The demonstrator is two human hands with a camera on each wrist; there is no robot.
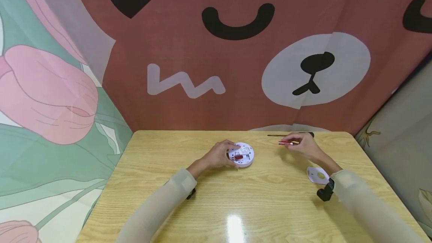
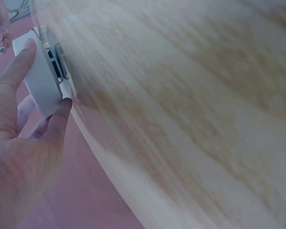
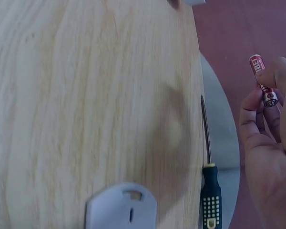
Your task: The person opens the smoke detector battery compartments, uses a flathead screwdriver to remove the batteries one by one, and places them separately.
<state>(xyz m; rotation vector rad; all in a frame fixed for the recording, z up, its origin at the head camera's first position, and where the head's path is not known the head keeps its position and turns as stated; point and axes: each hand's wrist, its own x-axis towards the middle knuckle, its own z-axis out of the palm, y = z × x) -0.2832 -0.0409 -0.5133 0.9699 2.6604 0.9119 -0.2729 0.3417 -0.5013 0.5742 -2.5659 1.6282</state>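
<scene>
My left hand (image 1: pixel 218 154) grips a round white battery-powered device (image 1: pixel 248 153) by its near-left rim. Its printed face is turned up, and a red battery (image 1: pixel 238 157) shows in it. In the left wrist view the thumb lies along the side wall of the device (image 2: pixel 37 76), with fingers at the opposite edge. To the right, my right hand (image 1: pixel 306 146) is raised over the table and pinches a second red battery (image 1: pixel 284 143) between thumb and fingers. In the right wrist view that battery (image 3: pixel 258 66) shows a silver end, apart from the device.
A screwdriver (image 3: pixel 211 191) with a dark handle lies along the table's back edge, behind my right hand. A white slotted plate (image 3: pixel 117 210) lies on the wooden table (image 1: pixel 202 205) near my right wrist. A printed cloth (image 1: pixel 182 48) hangs directly behind the table.
</scene>
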